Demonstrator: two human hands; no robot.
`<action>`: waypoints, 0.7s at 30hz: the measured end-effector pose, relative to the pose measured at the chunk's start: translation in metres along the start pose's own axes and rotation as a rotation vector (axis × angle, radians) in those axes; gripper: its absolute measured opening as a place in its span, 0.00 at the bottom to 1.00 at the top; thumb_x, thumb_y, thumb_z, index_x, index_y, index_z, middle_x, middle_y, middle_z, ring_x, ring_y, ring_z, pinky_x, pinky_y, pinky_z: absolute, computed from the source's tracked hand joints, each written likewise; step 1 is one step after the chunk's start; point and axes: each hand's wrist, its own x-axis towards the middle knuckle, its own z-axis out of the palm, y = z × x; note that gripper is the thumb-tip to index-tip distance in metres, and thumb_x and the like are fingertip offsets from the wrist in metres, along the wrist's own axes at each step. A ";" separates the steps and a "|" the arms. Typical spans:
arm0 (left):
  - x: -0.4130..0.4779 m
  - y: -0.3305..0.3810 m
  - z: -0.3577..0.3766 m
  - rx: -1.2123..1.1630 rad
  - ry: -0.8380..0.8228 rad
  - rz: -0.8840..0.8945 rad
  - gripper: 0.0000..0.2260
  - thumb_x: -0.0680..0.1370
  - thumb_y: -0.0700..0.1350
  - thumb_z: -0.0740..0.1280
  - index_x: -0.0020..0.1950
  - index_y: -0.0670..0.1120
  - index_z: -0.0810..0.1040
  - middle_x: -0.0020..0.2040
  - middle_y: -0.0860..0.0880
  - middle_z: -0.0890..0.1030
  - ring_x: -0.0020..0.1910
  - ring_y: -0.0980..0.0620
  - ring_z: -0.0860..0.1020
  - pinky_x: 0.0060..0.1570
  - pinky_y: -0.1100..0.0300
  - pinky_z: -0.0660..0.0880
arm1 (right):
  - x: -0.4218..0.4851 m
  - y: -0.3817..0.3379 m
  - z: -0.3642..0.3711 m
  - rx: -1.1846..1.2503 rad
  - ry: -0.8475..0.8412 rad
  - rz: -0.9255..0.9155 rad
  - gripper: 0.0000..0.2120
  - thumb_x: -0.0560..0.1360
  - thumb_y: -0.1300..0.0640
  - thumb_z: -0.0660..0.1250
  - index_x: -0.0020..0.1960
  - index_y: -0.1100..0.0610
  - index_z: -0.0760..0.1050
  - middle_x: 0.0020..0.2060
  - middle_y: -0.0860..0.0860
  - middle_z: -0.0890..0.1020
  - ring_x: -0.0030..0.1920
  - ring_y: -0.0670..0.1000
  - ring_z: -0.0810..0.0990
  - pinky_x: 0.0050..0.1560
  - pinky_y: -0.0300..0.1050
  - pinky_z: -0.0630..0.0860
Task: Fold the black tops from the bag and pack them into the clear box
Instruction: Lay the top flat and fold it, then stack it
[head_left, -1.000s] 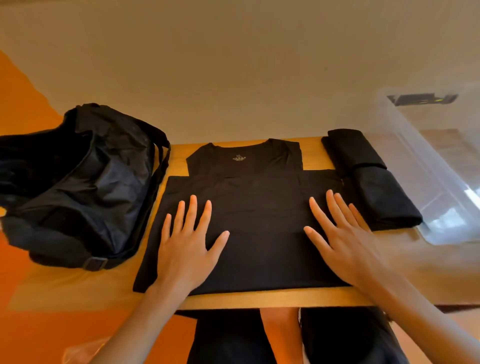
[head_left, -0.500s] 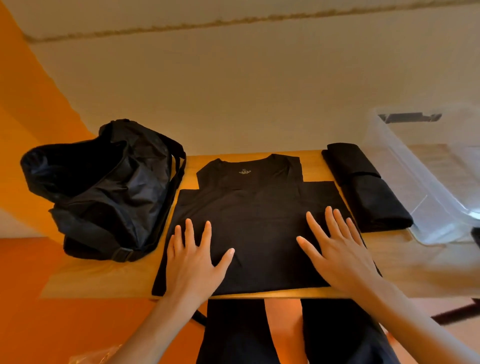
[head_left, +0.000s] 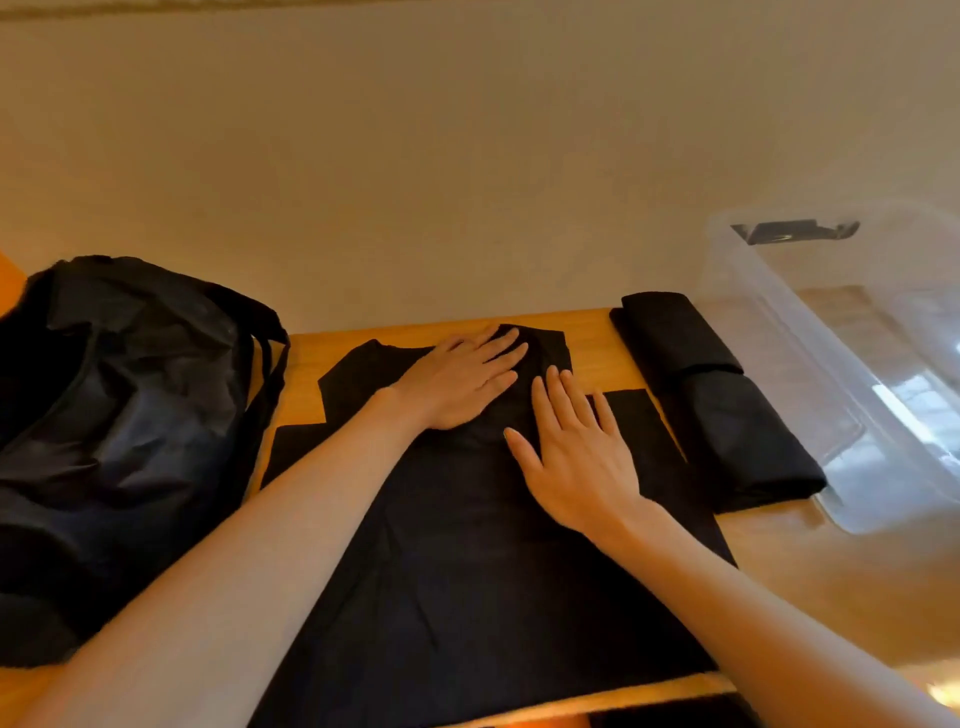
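Note:
A black top (head_left: 467, 571) lies spread flat on the wooden table (head_left: 779, 587), neck end at the far side. My left hand (head_left: 462, 382) rests flat on its collar area, fingers apart. My right hand (head_left: 571, 457) lies flat just below and to the right of it, palm down on the chest of the top. Neither hand grips the cloth. Two folded black tops (head_left: 717, 410) lie in a row to the right of the spread one. The clear box (head_left: 852, 374) stands at the far right, with nothing dark visible inside. The black bag (head_left: 119, 415) slumps on the left.
A pale wall runs directly behind the table's far edge. The table's near edge (head_left: 597, 709) shows at the bottom, with the top's hem hanging over it. Bare wood shows between the bag and the top and in front of the box.
Both hands have slid up the top from its lower part to the collar and chest. The camera has moved closer and lower over the table.

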 end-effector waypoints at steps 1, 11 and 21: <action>0.006 -0.009 0.000 0.018 -0.006 0.018 0.25 0.87 0.57 0.45 0.84 0.56 0.46 0.84 0.57 0.43 0.82 0.57 0.38 0.81 0.52 0.41 | -0.002 0.003 0.001 0.002 0.012 0.000 0.38 0.81 0.32 0.35 0.83 0.54 0.39 0.82 0.51 0.40 0.81 0.50 0.34 0.81 0.54 0.39; 0.022 -0.025 -0.006 -0.016 0.122 0.155 0.28 0.86 0.59 0.49 0.84 0.54 0.45 0.84 0.55 0.43 0.82 0.56 0.39 0.79 0.56 0.40 | -0.003 0.011 0.000 -0.021 0.057 -0.024 0.37 0.81 0.30 0.35 0.83 0.49 0.40 0.82 0.53 0.40 0.81 0.53 0.34 0.81 0.54 0.35; 0.024 -0.005 0.004 0.149 -0.041 0.079 0.28 0.84 0.62 0.43 0.83 0.58 0.41 0.84 0.56 0.40 0.81 0.54 0.35 0.81 0.49 0.39 | -0.047 0.011 0.000 0.015 0.044 -0.021 0.35 0.81 0.29 0.34 0.82 0.46 0.37 0.81 0.53 0.36 0.80 0.53 0.31 0.79 0.53 0.31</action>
